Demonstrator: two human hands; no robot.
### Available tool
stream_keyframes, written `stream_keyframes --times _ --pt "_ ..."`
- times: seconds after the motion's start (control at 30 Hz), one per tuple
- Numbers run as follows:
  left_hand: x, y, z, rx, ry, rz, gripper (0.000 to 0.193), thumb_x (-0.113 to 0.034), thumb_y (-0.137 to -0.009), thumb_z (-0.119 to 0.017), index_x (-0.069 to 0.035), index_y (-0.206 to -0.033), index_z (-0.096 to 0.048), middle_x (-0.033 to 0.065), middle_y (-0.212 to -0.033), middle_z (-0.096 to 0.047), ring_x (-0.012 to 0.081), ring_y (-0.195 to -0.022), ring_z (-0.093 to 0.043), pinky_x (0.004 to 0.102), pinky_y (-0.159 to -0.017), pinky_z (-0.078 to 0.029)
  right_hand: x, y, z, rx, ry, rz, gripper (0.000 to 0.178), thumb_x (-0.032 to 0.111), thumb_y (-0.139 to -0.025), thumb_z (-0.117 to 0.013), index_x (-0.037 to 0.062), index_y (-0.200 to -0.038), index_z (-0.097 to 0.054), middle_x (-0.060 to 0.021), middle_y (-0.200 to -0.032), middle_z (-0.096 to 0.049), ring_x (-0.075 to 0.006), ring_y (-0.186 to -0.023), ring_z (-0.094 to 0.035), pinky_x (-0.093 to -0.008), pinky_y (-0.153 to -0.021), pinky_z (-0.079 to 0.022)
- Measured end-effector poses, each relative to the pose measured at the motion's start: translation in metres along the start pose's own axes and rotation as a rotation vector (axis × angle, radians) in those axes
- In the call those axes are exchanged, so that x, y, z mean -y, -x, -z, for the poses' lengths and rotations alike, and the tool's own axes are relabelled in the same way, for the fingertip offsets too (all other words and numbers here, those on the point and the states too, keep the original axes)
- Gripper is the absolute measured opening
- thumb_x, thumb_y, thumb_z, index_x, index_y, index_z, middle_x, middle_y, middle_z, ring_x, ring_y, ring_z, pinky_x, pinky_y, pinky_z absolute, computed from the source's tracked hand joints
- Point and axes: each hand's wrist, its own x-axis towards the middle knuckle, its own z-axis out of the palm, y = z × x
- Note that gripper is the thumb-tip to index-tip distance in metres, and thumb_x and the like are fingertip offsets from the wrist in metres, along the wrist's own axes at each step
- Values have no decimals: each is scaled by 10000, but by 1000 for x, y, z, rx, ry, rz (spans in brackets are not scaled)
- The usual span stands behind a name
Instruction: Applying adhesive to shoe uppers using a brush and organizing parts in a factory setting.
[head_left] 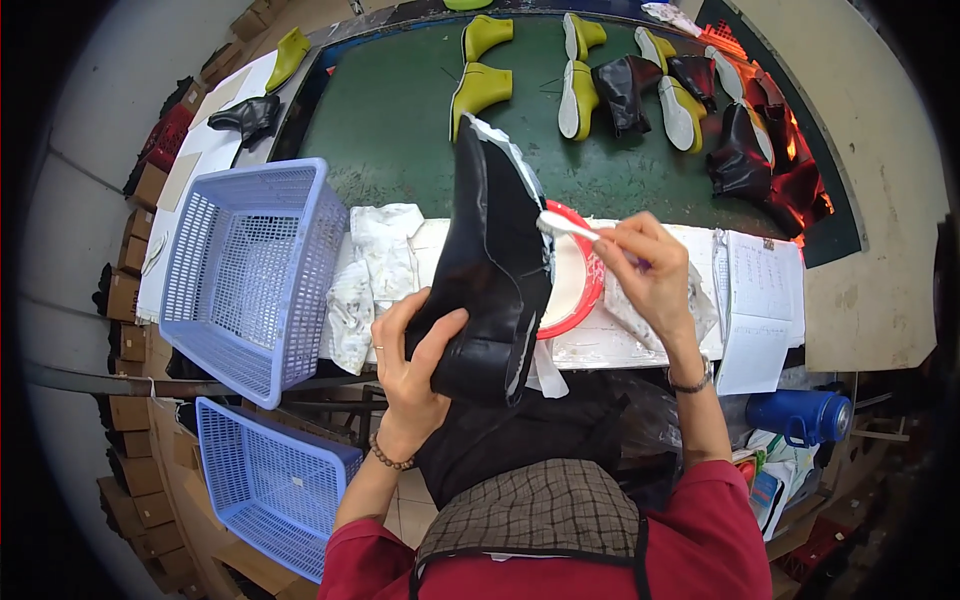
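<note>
Brushing the edge of the black boot (475,300) seems the step in hand; the next move likely calls for working along that edge, boot steady. The left hand (412,365) curls around the boot, over the near edge of the tabletop (600,347); the right hand (650,265) pinches the brush (572,227). The red bowl (597,288) holds white liquid (570,285); the upper blue basket (304,290) and lower blue basket (300,442) show bare mesh.
</note>
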Motion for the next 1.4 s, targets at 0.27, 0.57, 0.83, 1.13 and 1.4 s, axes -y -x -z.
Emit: stream_keyframes --times 0.27,0.57,0.83,1.13,1.4 --pt "4 3 -1 -136 -27 40 452 -149 -790 -795 -85 -1226 -691 212 -1309 -575 374 -1168 -564 442 -998 -452 7 -9 -12 -95 78 192 198 105 -813 -822 65 -1004 -793 -56 -843 -652 -139 -655 -599 -266 -567 -462" --pt "21 -6 -3 -152 -78 131 464 -127 -816 -769 -92 -1270 -680 205 -1359 -555 374 -1228 -538 440 -1044 -430 7 14 -16 80 121 58 177 90 -828 -783 94 -1004 -784 -34 -859 -645 -178 -745 -636 -310 -615 -492" --pt "28 -14 -8 -143 -113 123 429 -129 -839 -745 -128 -1265 -695 205 -1376 -552 381 -1242 -537 455 -1049 -435 -8 18 -16 125 129 -12 113 113 -853 -769 60 -954 -768 -39 -836 -667 -175 -681 -635 -304 -581 -482" --pt "27 -20 -21 -164 -34 -47 445 -178 -814 -775 -138 -1252 -705 209 -1364 -562 380 -1219 -549 442 -1030 -441 8 -7 -9 -80 -68 32 157 37 -854 -781 20 -1010 -773 -51 -880 -665 -97 -720 -604 -219 -579 -432" --pt "33 -40 -30 -287 -98 -3 427 -158 -824 -753 -134 -1249 -707 208 -1365 -558 367 -1223 -544 439 -1029 -441 29 25 -9 96 -75 167 223 -18 -772 -821 30 -988 -790 -57 -898 -671 -113 -754 -647 -246 -642 -509"
